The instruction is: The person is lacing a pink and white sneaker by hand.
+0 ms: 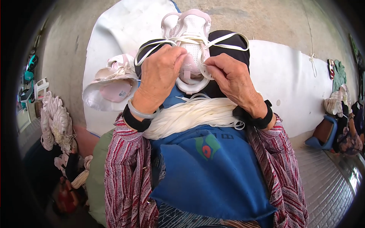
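Observation:
A white and pale pink sneaker (193, 28) rests between my dark-clad knees, its heel opening toward me. White shoelace (230, 48) crosses its front and bows out in a wide loop on either side. My left hand (163, 72) is closed in a pinch at the left edge of the shoe's opening; what lies between its fingertips is hidden. On the opposite edge, my right hand (234, 78) pinches a strand of lace between thumb and forefinger. Across my lap, below both wrists, lies a thick bundle of cream laces (194, 116) on a blue apron (213, 167).
Part of another matching shoe (167, 24) shows behind the sneaker. More shoes (118, 81) lie to the left on a white sheet (110, 32). Bunched pale shoes (57, 117) are at far left. At right stand a blue and brown container (322, 133) and another person (349, 138).

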`<action>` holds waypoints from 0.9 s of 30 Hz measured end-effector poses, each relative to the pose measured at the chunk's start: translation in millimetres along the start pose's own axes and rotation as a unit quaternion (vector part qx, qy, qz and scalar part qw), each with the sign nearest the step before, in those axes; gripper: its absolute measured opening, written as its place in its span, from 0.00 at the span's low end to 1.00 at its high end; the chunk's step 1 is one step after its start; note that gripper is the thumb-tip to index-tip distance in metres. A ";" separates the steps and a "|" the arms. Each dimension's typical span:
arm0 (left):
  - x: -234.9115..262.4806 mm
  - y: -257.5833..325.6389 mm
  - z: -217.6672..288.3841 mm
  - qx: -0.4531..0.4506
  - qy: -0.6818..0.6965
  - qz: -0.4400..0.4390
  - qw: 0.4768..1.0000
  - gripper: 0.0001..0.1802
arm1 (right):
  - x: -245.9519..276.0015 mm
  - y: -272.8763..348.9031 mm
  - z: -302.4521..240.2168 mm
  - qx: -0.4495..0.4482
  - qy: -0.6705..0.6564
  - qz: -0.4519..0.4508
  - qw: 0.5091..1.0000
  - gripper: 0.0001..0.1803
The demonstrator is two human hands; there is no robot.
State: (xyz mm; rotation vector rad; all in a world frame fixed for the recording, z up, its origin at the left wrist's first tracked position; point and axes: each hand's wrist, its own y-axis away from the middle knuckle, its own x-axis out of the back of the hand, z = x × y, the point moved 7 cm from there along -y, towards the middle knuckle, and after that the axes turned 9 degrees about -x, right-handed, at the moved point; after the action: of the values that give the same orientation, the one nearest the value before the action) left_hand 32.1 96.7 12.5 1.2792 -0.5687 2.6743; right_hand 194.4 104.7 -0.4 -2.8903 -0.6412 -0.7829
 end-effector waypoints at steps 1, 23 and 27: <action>0.3 -2.0 0.3 -0.005 -0.053 -0.004 0.999 0.04 | 1.2 -2.4 2.4 -0.003 -0.004 0.009 1.000 0.05; -14.4 -12.3 -4.4 -0.025 -0.107 -0.078 0.991 0.06 | -10.6 -41.9 -4.5 0.084 0.197 0.004 0.977 0.06; -17.4 -15.4 -6.8 -0.018 -0.116 -0.082 0.990 0.05 | -14.9 -45.4 -7.3 0.052 0.270 0.005 0.961 0.05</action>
State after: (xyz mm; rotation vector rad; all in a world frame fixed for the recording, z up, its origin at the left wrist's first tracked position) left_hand 42.3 114.4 -0.5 1.5667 -0.5100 2.3908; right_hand 160.5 139.1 -2.9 -2.4113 -0.5728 -1.4094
